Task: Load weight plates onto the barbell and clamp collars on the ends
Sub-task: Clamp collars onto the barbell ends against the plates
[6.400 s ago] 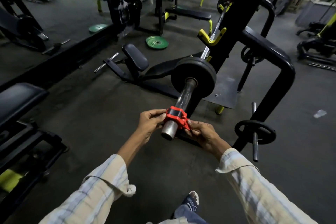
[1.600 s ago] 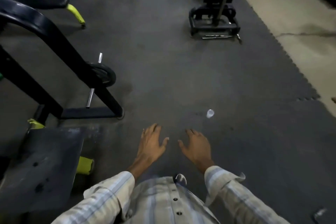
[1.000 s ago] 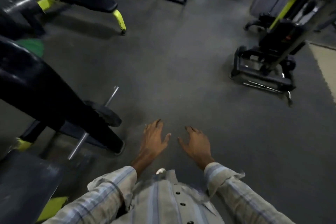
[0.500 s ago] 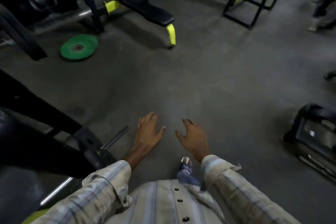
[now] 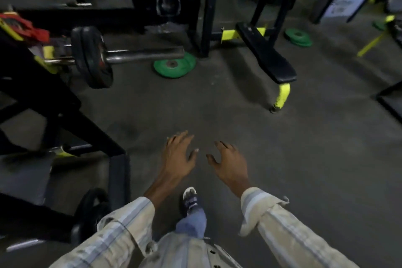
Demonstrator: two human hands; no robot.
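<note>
My left hand [image 5: 178, 156] and my right hand [image 5: 230, 163] hang side by side over the dark floor, fingers spread, both empty. At the upper left a barbell sleeve [image 5: 144, 55] sticks out to the right from the rack, bare steel with no collar on it. Black weight plates [image 5: 92, 57] sit on it against the rack side. A green plate [image 5: 175, 65] lies flat on the floor under the sleeve's tip. Something red [image 5: 28, 28] lies on top of the rack at the far left; I cannot tell what it is.
The black rack frame [image 5: 65, 115] fills the left side, with a small black plate [image 5: 91, 206] on a low peg. A black bench [image 5: 265, 54] with yellow feet stands ahead right. More green plates [image 5: 298, 37] lie beyond it. My shoe [image 5: 189, 199] is below the hands.
The view has swung left round the rack: the other end of the barbell with its black plates has come into sight. Both hands stay empty and spread in front of me.
</note>
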